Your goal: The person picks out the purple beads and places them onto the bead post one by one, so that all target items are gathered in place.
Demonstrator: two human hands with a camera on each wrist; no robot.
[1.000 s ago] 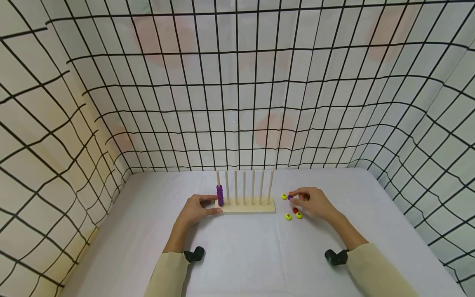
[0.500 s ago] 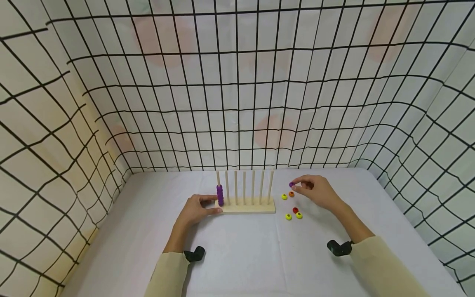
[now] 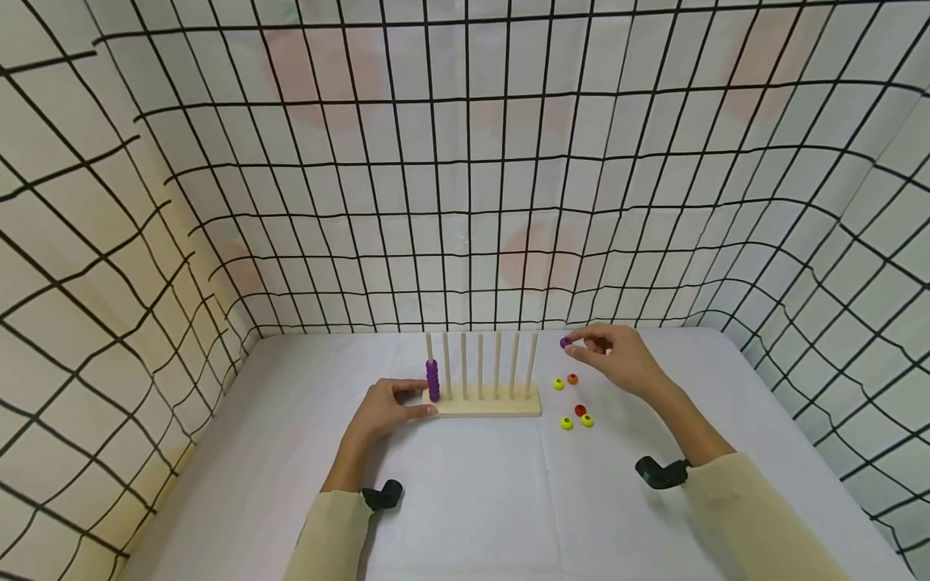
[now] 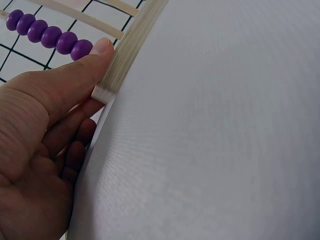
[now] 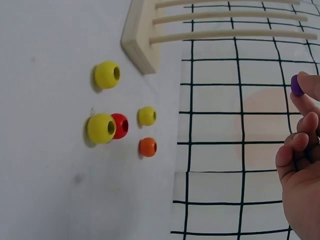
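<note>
A wooden peg stand [image 3: 487, 406] with a row of upright pegs sits on the white table. Its leftmost peg carries a stack of several purple beads [image 3: 432, 381]; the other pegs are bare. My left hand [image 3: 385, 410] grips the stand's left end, the thumb on top of the base [image 4: 122, 65]. Up in the air to the right of the stand, my right hand [image 3: 617, 355] pinches one purple bead [image 5: 297, 85] between thumb and index finger, its other fingers curled. Below that hand lie loose beads: yellow ones [image 5: 107, 75], a red one [image 5: 120, 126] and an orange one [image 5: 148, 147].
A white backdrop with a black grid [image 3: 465, 234] rises behind the table and along both sides. The white tabletop [image 3: 479, 500] stretches in front of the stand. Each wrist wears a black camera mount [image 3: 383, 495].
My right hand has lifted the purple bead off the table, up and away from the loose beads, then slightly left. My left hand has stayed on the stand.
</note>
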